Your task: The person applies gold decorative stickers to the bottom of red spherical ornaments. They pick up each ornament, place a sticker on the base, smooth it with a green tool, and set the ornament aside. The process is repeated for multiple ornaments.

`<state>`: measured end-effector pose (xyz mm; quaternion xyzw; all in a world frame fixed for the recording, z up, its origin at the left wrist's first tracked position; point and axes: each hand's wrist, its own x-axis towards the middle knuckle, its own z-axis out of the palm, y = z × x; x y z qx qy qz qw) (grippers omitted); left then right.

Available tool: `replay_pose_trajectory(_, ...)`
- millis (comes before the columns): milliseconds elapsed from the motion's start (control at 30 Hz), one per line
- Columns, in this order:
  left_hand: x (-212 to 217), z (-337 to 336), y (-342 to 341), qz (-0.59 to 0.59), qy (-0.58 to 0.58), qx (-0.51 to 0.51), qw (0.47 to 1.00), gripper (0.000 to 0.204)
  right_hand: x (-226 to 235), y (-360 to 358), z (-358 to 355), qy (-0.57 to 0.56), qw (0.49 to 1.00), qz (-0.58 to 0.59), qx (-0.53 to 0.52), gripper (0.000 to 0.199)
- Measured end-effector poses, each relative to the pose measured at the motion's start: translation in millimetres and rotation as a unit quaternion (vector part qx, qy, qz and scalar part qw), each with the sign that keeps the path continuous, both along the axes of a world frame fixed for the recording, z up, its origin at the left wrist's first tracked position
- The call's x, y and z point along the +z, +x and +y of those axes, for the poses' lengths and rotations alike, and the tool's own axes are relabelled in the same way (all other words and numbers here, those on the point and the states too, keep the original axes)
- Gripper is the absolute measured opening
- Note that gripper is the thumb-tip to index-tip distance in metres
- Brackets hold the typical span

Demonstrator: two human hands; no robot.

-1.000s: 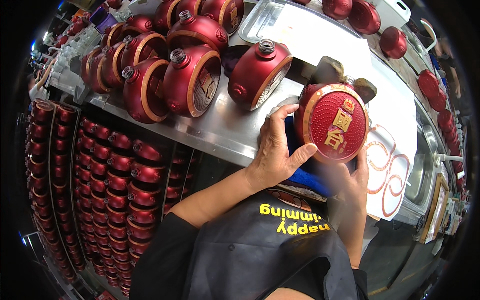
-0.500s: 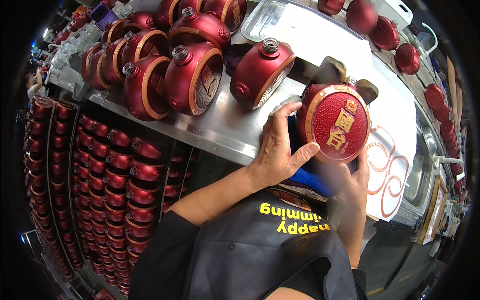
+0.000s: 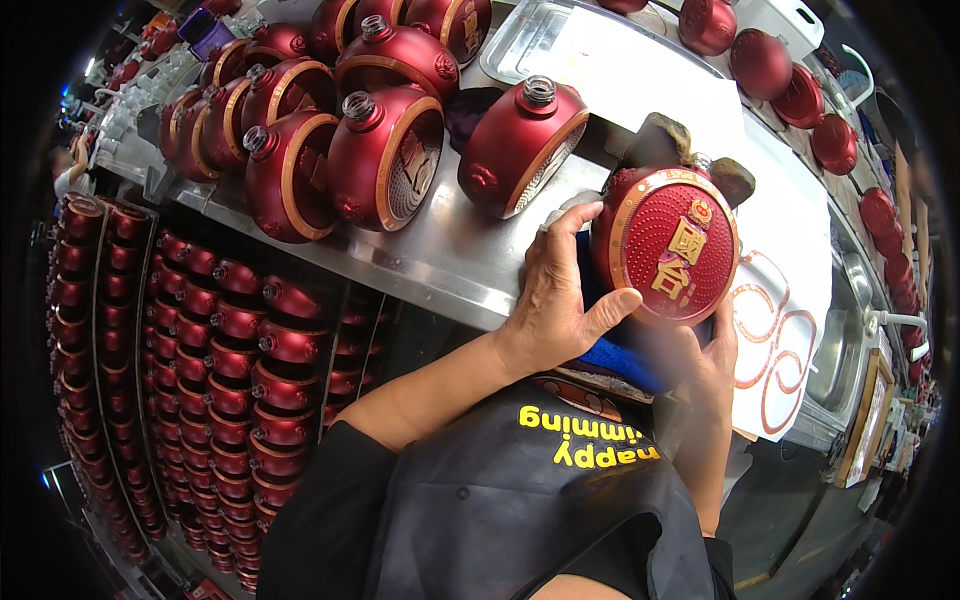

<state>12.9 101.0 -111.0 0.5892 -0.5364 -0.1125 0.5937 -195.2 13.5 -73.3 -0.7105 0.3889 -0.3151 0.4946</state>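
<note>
A round red bottle (image 3: 660, 262) with an orange rim band and raised gold characters faces me at the table's edge. My left hand (image 3: 560, 290) presses its left side, thumb at the lower rim. Low on its right side rests my right hand (image 3: 705, 365), partly blurred, its fingers curled against the bottle. The bottle's glass neck points away, between two dark, worn pads (image 3: 660, 142). Below it shows a blue cloth (image 3: 620, 362). To the left stands another red bottle (image 3: 522, 145), turned so its patterned face shows at a slant.
Many more red bottles (image 3: 385, 160) crowd the steel table (image 3: 420, 260) at left. Racks of stacked bottles (image 3: 235, 400) stand below. Orange ring strips (image 3: 770, 340) lie on white sheeting at right, near a sink (image 3: 835, 370). Red bottles (image 3: 835, 143) line the far right side.
The row of bottles at the far right has shifted along toward me. My hands and the bottle between them have hardly moved.
</note>
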Motion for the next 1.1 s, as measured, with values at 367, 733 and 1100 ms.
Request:
replay_pose_trajectory(367, -2, 0, 1, 0.004, -0.008, -0.013, 1.0, 0.091, 0, -1, 0, 0.009, 1.0, 0.004, -0.003, 0.091)
replay_pose_trajectory(733, 8, 28, 1, -0.223, -0.004, 0.024, 0.974, 0.087, -5, -3, -1, 0.005, 1.0, 0.002, -0.004, 0.087)
replay_pose_trajectory(1100, 10, 37, -9, -0.176, 0.033, 0.036, 0.983, 0.084, 5, -22, 7, -0.313, 0.946, -0.063, -0.059, 0.059)
